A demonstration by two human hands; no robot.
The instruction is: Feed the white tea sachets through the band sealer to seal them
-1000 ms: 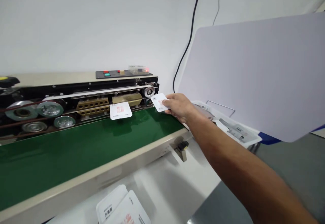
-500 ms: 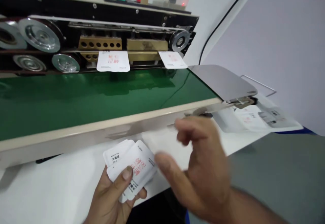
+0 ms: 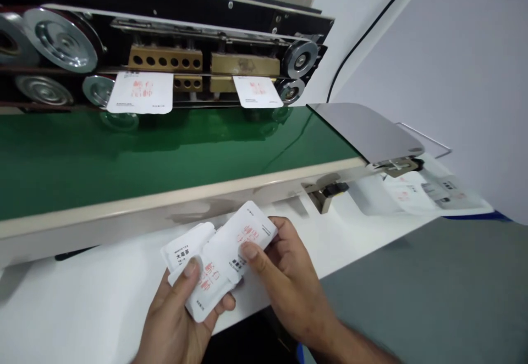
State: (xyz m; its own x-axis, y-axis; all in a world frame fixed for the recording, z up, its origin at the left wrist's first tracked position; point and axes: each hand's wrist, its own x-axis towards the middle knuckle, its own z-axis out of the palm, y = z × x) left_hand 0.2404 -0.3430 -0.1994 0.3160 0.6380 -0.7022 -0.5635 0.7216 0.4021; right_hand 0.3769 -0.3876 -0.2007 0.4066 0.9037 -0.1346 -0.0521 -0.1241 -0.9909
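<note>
Several white packets (image 3: 208, 276) with red and black print are fanned out in my left hand (image 3: 177, 309), its thumb pressed on the front ones. My right hand (image 3: 289, 276) pinches another white packet (image 3: 252, 226) at its right edge, thumb on top; that packet overlaps the others. Above the green belt, two more packets are held by their upper edges in the sealing machine: one (image 3: 142, 93) at the left and one (image 3: 258, 92) near the right-hand wheels.
The green conveyor belt (image 3: 185, 155) runs across in front of the machine and ends at a grey plate (image 3: 367, 127). Beyond it, a clear tray (image 3: 470, 204) holds packets. A black knob (image 3: 335, 189) sticks out below the belt's edge.
My right hand has come down and left and now grips a packet. Both packets in the machine have moved left. The view has shifted slightly.
</note>
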